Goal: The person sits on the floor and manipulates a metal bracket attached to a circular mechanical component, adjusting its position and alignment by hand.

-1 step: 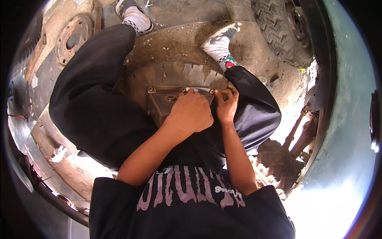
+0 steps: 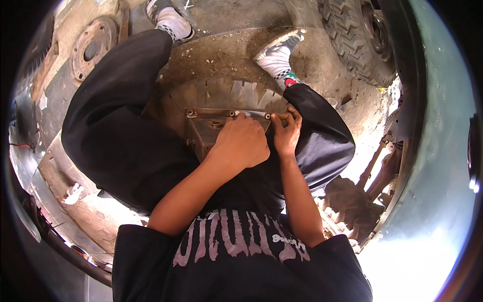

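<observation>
Between my legs lies a brown, worn metal housing [image 2: 201, 126] with a straight flange along its far side. Round bolt-like fittings [image 2: 190, 114] stand at the flange's corners and middle. My left hand [image 2: 242, 140] is closed over the housing, knuckles up, its fingertips at the flange by the middle fitting. Beside those fingertips a pale strip shows on the flange; what the curled fingers hold is hidden. My right hand [image 2: 287, 132] is bent at the housing's right corner, its thumb against the right fitting [image 2: 267, 116] and its fingers curled around the edge.
A worn tyre [image 2: 226, 89] lies under the housing. Another treaded tyre [image 2: 347, 43] stands at the far right, near a greenish vehicle panel [image 2: 440, 126]. A rusty round wheel disc [image 2: 90, 49] is at the far left. Greasy axle parts [image 2: 352, 204] lie right of my knee.
</observation>
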{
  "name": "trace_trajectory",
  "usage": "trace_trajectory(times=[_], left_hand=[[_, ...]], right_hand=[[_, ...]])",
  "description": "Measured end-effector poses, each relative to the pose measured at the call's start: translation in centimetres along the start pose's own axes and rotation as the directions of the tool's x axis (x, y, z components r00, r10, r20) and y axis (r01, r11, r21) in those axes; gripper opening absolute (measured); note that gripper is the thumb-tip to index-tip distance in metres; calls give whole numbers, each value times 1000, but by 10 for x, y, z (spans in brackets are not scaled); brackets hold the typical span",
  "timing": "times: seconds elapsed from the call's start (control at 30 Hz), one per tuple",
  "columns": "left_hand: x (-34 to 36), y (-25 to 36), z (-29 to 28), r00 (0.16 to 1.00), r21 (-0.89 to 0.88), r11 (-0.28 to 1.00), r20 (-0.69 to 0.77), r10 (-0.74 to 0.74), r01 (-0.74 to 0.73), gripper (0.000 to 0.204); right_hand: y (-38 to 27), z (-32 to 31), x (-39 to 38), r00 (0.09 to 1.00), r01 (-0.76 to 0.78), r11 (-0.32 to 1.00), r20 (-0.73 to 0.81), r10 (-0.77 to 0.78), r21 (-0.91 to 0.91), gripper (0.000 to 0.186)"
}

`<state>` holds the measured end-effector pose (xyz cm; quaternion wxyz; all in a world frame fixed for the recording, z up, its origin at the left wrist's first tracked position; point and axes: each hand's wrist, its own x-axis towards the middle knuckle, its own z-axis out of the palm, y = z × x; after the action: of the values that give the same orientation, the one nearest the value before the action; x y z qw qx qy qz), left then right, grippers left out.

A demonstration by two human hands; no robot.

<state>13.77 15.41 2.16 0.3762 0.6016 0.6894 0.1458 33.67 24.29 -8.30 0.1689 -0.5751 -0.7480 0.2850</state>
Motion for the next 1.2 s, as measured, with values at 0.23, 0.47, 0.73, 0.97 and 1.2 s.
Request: trace_trajectory(times=[0.23,0.47,0.73,0.97,1.2], left_hand=[[2,3,-6,998,3,1000,65,16,-17,38],[-1,3,-4,999,-9,1000,42,-10,10,39],[0,1,-2,998,-3,1000,58,10,-9,40],[-1,3,-4,999,-11,1000,41,-6,6,39],[1,3,-7,996,-19,1000,88,-5,7,39]], right_hand=[[-2,10,17,996,76,997,-45,-77,-32,29],[-1,10,4,995,-11,998,-103,5,-64,25],[-2,9,1,996,-8,999,-94,4,-43,26],[-6,17,15,993,50,994,-105,-60,-97,27],[-1,0,-4,998,-2,990,-58,-7,-138,25]])
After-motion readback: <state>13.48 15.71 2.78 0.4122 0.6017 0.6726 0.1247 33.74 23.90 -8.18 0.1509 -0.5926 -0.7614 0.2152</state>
